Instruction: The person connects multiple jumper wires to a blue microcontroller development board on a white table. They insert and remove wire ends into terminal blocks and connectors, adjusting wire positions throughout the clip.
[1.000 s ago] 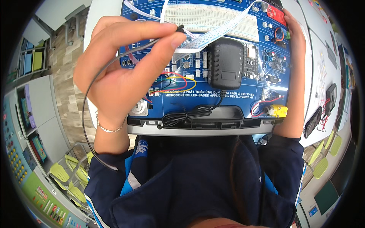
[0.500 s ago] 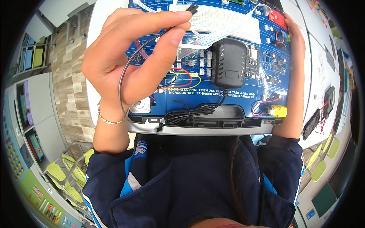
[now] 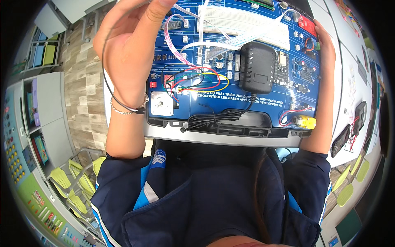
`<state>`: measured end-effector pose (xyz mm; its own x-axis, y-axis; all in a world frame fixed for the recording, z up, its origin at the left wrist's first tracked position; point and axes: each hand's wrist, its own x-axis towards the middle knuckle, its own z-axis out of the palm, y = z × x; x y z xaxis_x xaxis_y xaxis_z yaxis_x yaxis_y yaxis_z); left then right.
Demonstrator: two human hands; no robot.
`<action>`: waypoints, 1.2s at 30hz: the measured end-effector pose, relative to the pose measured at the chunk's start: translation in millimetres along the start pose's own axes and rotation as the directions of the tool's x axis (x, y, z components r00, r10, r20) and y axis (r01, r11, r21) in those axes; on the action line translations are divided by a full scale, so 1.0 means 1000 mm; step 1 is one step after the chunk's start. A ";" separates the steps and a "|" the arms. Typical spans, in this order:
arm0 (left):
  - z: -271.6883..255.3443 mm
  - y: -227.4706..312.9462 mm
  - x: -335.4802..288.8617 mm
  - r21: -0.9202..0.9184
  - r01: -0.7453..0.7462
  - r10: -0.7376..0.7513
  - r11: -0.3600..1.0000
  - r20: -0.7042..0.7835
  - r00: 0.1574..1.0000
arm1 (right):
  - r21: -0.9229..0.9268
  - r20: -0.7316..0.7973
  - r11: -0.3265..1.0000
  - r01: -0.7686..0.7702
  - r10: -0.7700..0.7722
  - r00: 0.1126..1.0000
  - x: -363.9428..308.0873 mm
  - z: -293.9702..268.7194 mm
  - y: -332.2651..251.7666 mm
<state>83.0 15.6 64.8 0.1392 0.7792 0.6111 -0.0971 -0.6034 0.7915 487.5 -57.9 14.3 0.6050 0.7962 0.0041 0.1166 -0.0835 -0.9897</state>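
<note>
My left hand (image 3: 131,45) is raised over the left side of a blue electronics training board (image 3: 193,108), its fingertips cut off by the top edge. A thin black cable (image 3: 103,70) runs from its fingers, loops past my wrist and reaches the board's left edge beside the stepper motor (image 3: 161,103). My right hand (image 3: 326,47) grips the board's right edge, close to a red module (image 3: 307,25). A black power adapter (image 3: 258,68) lies on the board, its bundled cord (image 3: 216,118) along the front. White ribbon wires (image 3: 251,33) cross the white breadboard (image 3: 230,22).
The board sits in a grey-rimmed case (image 3: 222,140) against my body. A yellow geared motor (image 3: 303,122) is at its front right corner. Dark devices with red wires (image 3: 352,129) lie on the white table to the right. Green chairs (image 3: 76,181) and shelves stand at the left.
My left hand has moved up and left with the black cable, uncovering the stepper motor and coloured wires. The board appears slightly farther right in view; my right hand stays at its edge.
</note>
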 end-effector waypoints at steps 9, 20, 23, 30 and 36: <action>-0.010 -0.014 0.007 0.078 0.202 -0.209 0.976 0.102 0.973 | -0.097 -0.022 0.994 0.059 -0.061 0.998 -0.008 0.008 -0.006; -0.009 -0.017 0.011 0.099 0.267 -0.274 0.959 0.067 0.960 | -0.075 -0.028 0.997 0.030 -0.032 0.999 -0.006 0.004 -0.003; -0.009 -0.020 0.011 -0.007 0.313 -0.313 0.950 0.043 0.949 | -0.096 -0.033 0.993 0.063 -0.067 0.997 -0.005 0.005 -0.003; -0.014 -0.022 0.010 -0.063 0.288 -0.283 0.956 0.081 0.956 | -0.073 -0.023 0.996 0.047 -0.049 0.999 -0.004 0.005 -0.004; 0.000 -0.002 0.009 -0.132 0.371 -0.370 0.919 0.034 0.929 | -0.031 -0.010 0.999 0.014 -0.014 1.000 -0.005 0.007 -0.008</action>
<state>84.4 23.5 68.7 0.1990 0.9407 0.2747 -0.1675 -0.2435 0.9553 477.5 -57.0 20.7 0.6114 0.7910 0.0199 0.1494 -0.0906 -0.9846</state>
